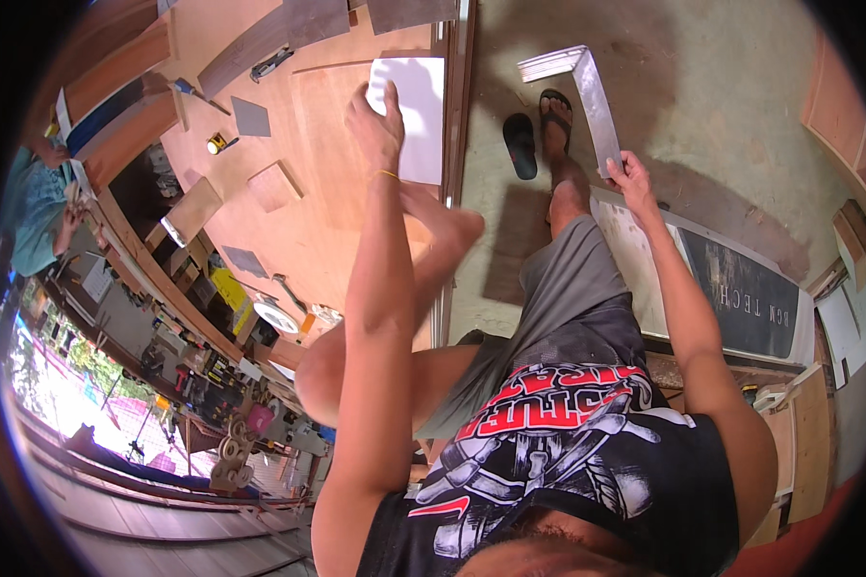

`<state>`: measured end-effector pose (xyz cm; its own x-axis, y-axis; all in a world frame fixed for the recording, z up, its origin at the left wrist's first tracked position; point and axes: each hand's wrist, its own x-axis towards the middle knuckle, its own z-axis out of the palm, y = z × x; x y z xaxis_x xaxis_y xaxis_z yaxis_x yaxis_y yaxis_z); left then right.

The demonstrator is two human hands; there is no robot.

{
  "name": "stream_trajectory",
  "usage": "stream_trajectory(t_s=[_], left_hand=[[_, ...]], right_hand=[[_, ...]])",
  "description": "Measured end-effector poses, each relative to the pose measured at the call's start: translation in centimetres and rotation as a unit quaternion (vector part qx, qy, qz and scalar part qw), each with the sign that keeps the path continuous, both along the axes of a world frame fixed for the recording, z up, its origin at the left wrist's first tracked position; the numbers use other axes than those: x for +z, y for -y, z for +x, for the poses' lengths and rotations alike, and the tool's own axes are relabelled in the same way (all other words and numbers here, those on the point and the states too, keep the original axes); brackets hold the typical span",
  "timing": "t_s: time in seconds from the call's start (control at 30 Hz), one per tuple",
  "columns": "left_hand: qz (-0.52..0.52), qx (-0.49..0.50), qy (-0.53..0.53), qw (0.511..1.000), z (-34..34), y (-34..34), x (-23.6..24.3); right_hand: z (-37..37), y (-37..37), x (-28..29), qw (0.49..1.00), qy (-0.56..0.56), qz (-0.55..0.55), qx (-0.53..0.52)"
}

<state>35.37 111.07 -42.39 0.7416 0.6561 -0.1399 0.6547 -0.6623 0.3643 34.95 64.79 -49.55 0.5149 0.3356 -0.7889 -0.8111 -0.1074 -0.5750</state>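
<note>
Plywood (327, 192) fills the upper left of the view, a broad brown sheet lying flat, with smaller offcuts, a grey square (250, 117) and a yellow tape measure (217, 144) scattered over it. To its right runs bare concrete floor (722, 106), where the person's foot in a black sandal (554, 108) stands beside a second, loose sandal (521, 145). A dark panel with a pale frame (741, 298) leans low on the right side. The person's bent knee (it rests up on the edge of the sheet) sits between the two arms.

On the sheet near its right edge lies a white rectangular board (421, 115). The left hand (375, 120) rests flat on the left edge of that board, fingers spread and palm down, pressing rather than clasping; a thin yellow band circles the wrist.

The right hand (630, 178) is closed around the lower end of a metal L-shaped bar (587, 91), a silvery angle piece whose long arm runs up and away from the fist and whose short arm turns left at the top. The bar hangs over the floor, just right of the sandalled foot and well apart from the white board.

At the far left edge another person in a teal shirt (31, 207) stands by a cluttered workbench (202, 327).
</note>
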Motion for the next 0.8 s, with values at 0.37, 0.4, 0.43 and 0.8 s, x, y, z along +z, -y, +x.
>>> stream_trajectory(t_s=[0.37, 0.4, 0.43, 0.8], left_hand=[[-0.118, -0.096, 0.073, 0.986, 8.6, -2.8, 9.0], [-0.112, -0.100, 0.062, 0.987, 8.2, -2.9, 8.5], [-0.101, -0.101, 0.055, 0.988, 7.7, -3.2, 8.2], [-0.132, -0.535, -0.189, 0.813, 7.4, -4.1, 14.7]], right_hand=[[6.9, -5.9, 6.0, 0.987, 0.092, 0.059, 0.118], [6.6, -6.5, 6.5, 0.988, 0.084, 0.073, 0.107], [6.7, -7.4, 6.8, 0.988, 0.078, 0.092, 0.100], [10.5, -10.8, 8.6, 0.931, -0.226, 0.269, 0.096]])
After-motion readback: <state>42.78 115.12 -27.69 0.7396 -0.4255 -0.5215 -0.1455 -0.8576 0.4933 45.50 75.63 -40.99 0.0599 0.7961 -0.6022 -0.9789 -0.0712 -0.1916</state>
